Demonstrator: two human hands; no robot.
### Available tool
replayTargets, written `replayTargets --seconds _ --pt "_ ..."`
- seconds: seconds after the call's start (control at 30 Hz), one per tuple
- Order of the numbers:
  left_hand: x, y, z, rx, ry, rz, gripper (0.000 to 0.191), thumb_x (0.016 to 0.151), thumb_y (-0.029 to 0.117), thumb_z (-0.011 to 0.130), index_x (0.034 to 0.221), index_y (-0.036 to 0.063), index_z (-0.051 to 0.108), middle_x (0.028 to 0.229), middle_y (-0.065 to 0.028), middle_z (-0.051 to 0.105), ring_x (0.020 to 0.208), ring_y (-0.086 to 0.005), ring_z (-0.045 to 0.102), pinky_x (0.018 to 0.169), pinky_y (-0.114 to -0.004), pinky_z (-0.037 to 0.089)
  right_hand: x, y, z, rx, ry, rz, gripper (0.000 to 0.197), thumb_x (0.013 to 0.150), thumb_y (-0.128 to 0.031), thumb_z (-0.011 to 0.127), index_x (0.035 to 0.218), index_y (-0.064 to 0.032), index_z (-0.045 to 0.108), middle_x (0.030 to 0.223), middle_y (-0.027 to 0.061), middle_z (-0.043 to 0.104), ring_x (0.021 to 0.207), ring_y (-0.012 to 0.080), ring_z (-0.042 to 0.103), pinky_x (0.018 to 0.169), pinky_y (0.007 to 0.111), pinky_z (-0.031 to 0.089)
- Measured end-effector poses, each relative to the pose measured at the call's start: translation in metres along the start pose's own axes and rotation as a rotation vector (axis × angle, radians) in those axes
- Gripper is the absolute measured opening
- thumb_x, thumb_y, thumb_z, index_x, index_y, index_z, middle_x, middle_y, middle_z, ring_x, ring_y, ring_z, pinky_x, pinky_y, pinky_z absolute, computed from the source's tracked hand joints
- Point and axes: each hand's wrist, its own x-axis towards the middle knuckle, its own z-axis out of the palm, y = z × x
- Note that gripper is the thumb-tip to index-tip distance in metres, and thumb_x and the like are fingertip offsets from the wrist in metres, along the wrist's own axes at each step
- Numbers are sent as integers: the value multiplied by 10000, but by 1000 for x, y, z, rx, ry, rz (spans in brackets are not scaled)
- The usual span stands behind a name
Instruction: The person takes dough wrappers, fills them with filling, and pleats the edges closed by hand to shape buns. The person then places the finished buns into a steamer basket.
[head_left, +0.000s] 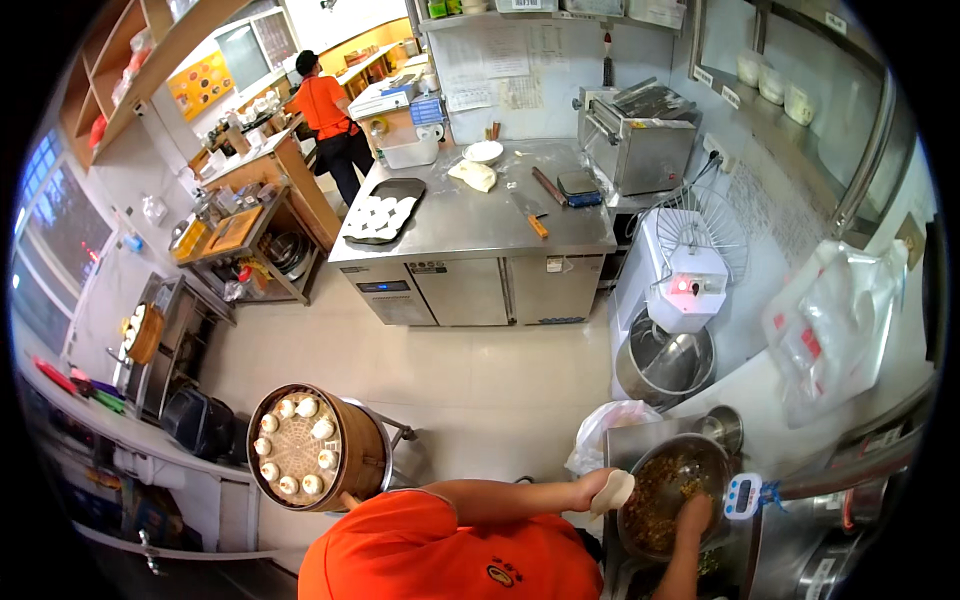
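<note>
My left hand holds a round, pale dough wrapper beside the rim of a large metal bowl. Brown, chopped filling lies in this bowl. My right hand reaches down into the bowl at its right side. Its fingertips meet the filling, and whether they grip anything is hidden. To my left stands a stack of round bamboo steamers. Several small white buns sit in a ring on its top tier, each with an orange-brown spot.
A white timer hangs at the bowl's right. Ahead stand a dough mixer and a steel worktable bearing dough, a scraper and a tray. A plastic bag is near the bowl. A co-worker stands at the back.
</note>
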Motion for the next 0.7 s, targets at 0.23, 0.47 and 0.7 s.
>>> replayTargets --seconds 0.23,0.47,0.7 --pt "25 -12 -25 -33 -46 62 350 1045 250 432 1028 4 681 948 -131 735 816 -246 724 754 -374 597 -21 9 10 119 -238 -304 284 988 -50 543 718 10 610 666 100 545 557 278 487 552 424 432" --pt "31 -18 -28 -14 17 15 307 1018 253 472 967 52 699 905 -102 743 773 -227 721 716 -353 586 -51 60 -8 -298 121 -241 207 939 -164 591 859 -21 717 782 181 672 750 336 683 634 459 540" --pt "33 -16 -28 -28 -83 29 289 1000 264 501 913 73 701 845 -81 731 703 -216 700 646 -358 569 -48 62 -6 -280 42 -303 186 914 -127 592 875 4 717 855 181 688 797 369 682 725 467 546"
